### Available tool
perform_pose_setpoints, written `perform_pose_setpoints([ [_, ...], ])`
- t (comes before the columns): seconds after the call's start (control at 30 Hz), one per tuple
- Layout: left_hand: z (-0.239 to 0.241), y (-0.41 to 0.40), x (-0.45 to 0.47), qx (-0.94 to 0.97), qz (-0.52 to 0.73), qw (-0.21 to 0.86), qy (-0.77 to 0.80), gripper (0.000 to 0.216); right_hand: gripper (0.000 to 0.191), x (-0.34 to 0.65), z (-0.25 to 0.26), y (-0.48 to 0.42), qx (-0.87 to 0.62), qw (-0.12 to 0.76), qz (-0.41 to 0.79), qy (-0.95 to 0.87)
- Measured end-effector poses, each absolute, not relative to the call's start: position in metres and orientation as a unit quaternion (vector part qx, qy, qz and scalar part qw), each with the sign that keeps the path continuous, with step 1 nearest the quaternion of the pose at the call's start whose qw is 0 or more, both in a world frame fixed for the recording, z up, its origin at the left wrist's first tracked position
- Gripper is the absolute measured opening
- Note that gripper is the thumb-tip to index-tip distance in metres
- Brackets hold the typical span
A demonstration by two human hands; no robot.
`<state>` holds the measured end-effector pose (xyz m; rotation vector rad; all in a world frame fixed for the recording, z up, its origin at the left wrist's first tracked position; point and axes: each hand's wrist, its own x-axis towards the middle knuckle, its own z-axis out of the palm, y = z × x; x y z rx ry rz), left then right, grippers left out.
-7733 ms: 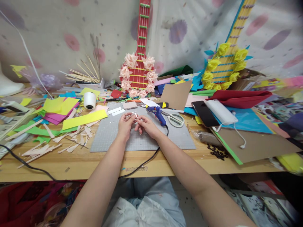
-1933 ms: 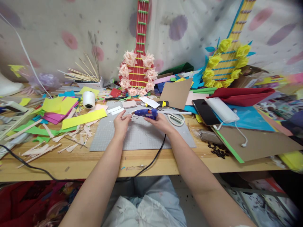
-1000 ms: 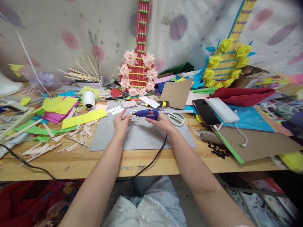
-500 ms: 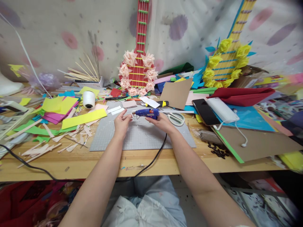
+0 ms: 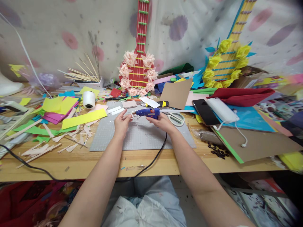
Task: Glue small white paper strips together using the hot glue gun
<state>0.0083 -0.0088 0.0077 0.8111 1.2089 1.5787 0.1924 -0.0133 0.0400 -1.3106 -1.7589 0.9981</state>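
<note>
My right hand [image 5: 161, 121] is closed around a blue glue gun [image 5: 148, 113], its nozzle pointing left. My left hand [image 5: 121, 122] pinches a small white paper piece [image 5: 129, 115] right at the nozzle tip. Both hands hover over a grey cutting mat [image 5: 142, 135] on the wooden table [image 5: 78, 164]. The gun's black cord [image 5: 151, 159] runs down off the table's front edge.
Scissors [image 5: 176, 118] lie right of the gun. A red paper guitar [image 5: 138, 67] and a yellow one [image 5: 224, 63] lean on the back wall. A white spool [image 5: 89, 99], coloured paper sheets [image 5: 60, 108], a phone [image 5: 204, 112], a power bank [image 5: 222, 111] and brown card [image 5: 255, 143] crowd the table.
Since 7.7 s ago my right hand has picked up the glue gun and brought its nozzle to the white piece. Over the last second the hands have barely moved.
</note>
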Motion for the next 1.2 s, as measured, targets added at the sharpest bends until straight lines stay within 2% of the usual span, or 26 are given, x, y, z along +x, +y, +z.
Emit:
perform_pose_setpoints([
  [0.6,0.0061,-0.0070,0.0051,0.332,0.655,0.476,0.484,0.053,0.040,0.1954,0.0441,-0.0148,-0.516,0.324,0.383,-0.695],
  [1.2,0.0063,-0.0074,0.0066,0.328,0.652,0.484,0.483,0.055,0.039,0.1947,0.0440,-0.0154,-0.515,0.333,0.393,-0.685],
])
